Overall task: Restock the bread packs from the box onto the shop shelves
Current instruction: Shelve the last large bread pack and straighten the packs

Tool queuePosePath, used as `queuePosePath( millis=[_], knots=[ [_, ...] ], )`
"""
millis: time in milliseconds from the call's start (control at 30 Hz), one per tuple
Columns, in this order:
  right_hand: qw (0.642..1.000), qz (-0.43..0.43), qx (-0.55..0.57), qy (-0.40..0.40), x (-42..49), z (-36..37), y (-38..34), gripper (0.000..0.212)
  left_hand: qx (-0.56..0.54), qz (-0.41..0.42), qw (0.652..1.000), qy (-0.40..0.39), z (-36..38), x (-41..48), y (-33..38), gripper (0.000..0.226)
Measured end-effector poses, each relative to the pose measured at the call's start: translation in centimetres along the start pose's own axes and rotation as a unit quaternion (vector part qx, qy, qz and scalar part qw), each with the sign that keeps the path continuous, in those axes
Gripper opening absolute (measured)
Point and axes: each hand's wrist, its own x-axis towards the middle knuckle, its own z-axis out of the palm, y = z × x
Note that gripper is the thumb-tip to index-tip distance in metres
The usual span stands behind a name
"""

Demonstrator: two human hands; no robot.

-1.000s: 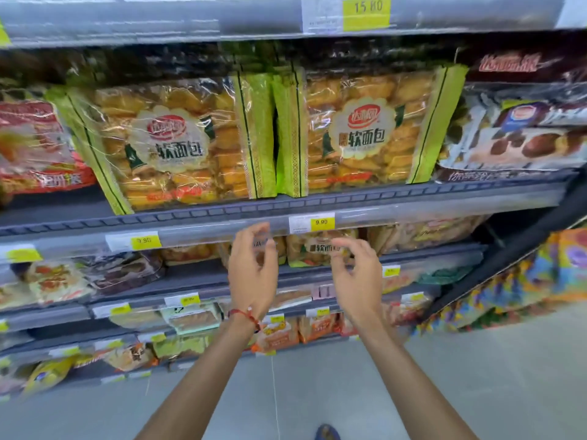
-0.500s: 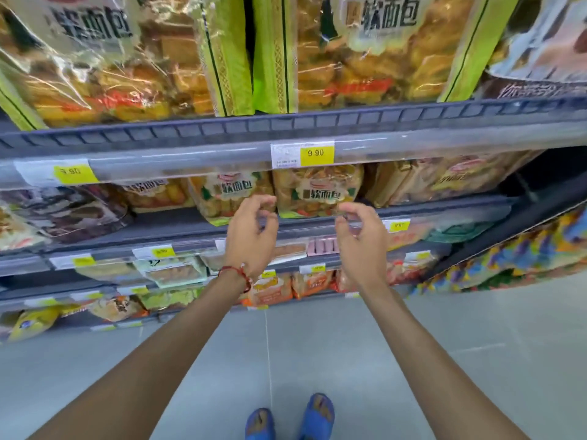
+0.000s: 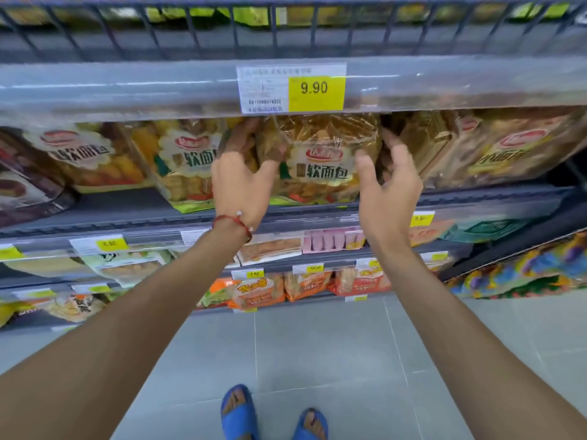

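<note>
**A:** One bread pack (image 3: 320,160) between the hands. What's it like?

**B:** Clear wrapper with golden rolls showing through. It has a white scalloped label with a red logo and dark characters, and green along the bottom. It stands upright on the grey shelf (image 3: 127,214), right under the yellow 9.90 price tag (image 3: 290,88).

**A:** And the hands?

**B:** On its left edge the left hand (image 3: 241,182) grips, thumb on the front, fingers behind. By the right edge the right hand (image 3: 390,192) is spread; whether it touches, I cannot tell.

**A:** Neighbours?

**B:** Same-labelled packs (image 3: 187,160) just to its left.
</note>
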Motion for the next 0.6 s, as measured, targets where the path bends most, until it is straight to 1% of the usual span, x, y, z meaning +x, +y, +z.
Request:
queuePosePath(
  millis=[100, 167, 233, 300, 400, 467, 500, 533, 600],
  knots=[
    [0.999, -0.007, 0.008, 0.043, 0.5, 0.8, 0.2, 0.029, -0.033, 0.013, 0.999, 0.022, 0.2, 0.3, 0.0, 0.038],
    [0.998, -0.031, 0.001, 0.05, 0.6, 0.9, 0.6, 0.015, -0.021, 0.033, 0.999, 0.031, 0.4, 0.8, -0.8, 0.03],
    [0.997, -0.053, -0.009, 0.05, 0.7, 0.7, 0.6, 0.019, 0.009, 0.05, 0.998, 0.032, 0.5, 1.3, -1.5, 0.026],
    [0.996, -0.068, -0.024, 0.055, 1.0, 0.5, 0.8, 0.022, 0.003, 0.045, 0.999, 0.03, 0.7, 1.8, -1.8, 0.024],
    [0.996, -0.053, -0.035, 0.058, 1.6, 0.6, 1.1, 0.027, -0.04, 0.041, 0.998, 0.039, 0.9, 2.0, -1.8, 0.023],
    [0.997, -0.049, -0.026, 0.054, 1.5, 0.7, 1.2, 0.019, -0.037, 0.043, 0.997, 0.052, 1.0, 1.6, -1.6, 0.025],
    [0.998, -0.045, -0.025, 0.048, 1.4, 0.7, 1.2, 0.021, -0.031, 0.045, 0.997, 0.057, 1.1, 1.2, -1.6, 0.026],
    [0.998, -0.035, -0.027, 0.033, 1.2, 0.7, 1.3, 0.032, -0.04, 0.042, 0.997, 0.059, 1.2, 0.9, -1.7, 0.03],
    [0.999, -0.006, -0.031, -0.017, 0.8, 0.5, 2.2, 0.05, -0.079, 0.022, 0.996, 0.04, 1.5, 0.2, -2.2, 0.046]
  ],
)
